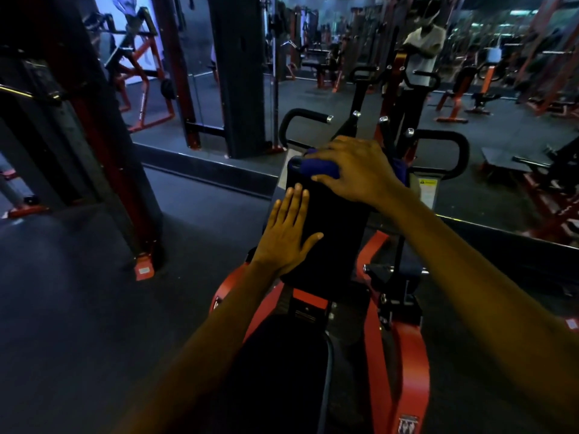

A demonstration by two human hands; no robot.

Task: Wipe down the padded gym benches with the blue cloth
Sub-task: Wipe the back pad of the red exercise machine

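Note:
A black padded chest pad [332,220] on a red-framed machine stands tilted in front of me. My right hand [360,170] lies over the blue cloth [319,166] at the pad's top edge, fingers curled over the cloth. My left hand [289,233] rests flat on the pad's left side with straight fingers. Below the pad, a black padded seat [282,371] sits between my forearms.
Black handles [300,115] curve up behind the pad. A large wall mirror [470,104] faces me, showing a person's reflection and red gym machines. A dark red-and-black upright column [103,151] stands to the left. Red frame rails [410,355] run at the lower right over dark rubber floor.

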